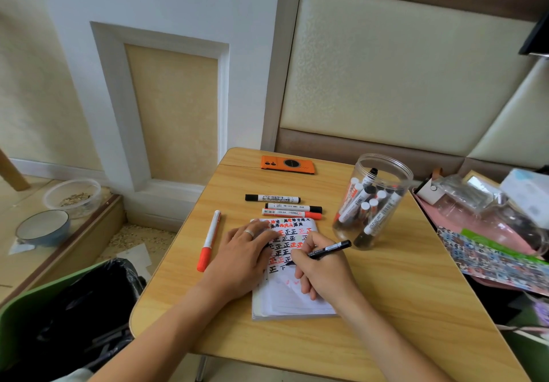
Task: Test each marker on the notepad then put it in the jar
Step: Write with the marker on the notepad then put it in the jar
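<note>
A red marker [209, 240] lies on the counter [386, 307] at the left. Beside it, the left hand [242, 255] presses flat and open on the notepad [292, 265]. The right hand [322, 268] grips a black marker [325, 251], its tip on the page. Three more markers [285, 207] lie above the notepad. At the right stands the jar [372, 200], holding markers.

Notepad [292, 262]: rows of the character 正 in black and red, with a half-drawn one at the end of the lowest row.
Top loose marker [272, 198]: printed black label, too small to read.
Other marker labels: barcodes and print, illegible.
</note>
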Available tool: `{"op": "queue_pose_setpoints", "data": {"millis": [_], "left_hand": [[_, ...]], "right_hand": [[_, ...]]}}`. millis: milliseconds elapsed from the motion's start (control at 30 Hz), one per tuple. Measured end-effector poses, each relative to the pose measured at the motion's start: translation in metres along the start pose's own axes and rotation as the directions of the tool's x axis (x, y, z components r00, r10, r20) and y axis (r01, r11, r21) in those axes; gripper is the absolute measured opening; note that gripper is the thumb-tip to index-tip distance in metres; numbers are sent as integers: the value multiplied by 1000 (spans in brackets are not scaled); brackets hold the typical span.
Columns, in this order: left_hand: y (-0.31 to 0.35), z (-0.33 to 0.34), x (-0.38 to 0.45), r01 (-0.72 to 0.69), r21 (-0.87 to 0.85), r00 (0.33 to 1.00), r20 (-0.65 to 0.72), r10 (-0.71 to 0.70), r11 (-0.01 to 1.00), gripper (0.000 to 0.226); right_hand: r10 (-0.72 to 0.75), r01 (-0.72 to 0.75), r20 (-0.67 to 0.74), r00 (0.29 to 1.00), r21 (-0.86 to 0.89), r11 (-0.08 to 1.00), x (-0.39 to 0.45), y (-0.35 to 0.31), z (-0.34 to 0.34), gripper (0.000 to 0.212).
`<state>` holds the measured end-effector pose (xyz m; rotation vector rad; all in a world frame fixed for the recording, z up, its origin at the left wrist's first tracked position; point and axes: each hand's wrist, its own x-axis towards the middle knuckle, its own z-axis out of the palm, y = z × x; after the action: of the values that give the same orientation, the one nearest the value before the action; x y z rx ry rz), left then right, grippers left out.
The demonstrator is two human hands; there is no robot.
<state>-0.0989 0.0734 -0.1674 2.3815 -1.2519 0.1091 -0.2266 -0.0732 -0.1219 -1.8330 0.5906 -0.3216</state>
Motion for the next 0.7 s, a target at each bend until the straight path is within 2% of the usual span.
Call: {"op": "queue_pose_setpoints", "data": {"millis": [700], "left_hand": [[0,1,1,-1,-4,1000,-9,1,1000,61]], "right_hand": [[-12,15,79,997,-40,999,-2,0,2,22]]}}
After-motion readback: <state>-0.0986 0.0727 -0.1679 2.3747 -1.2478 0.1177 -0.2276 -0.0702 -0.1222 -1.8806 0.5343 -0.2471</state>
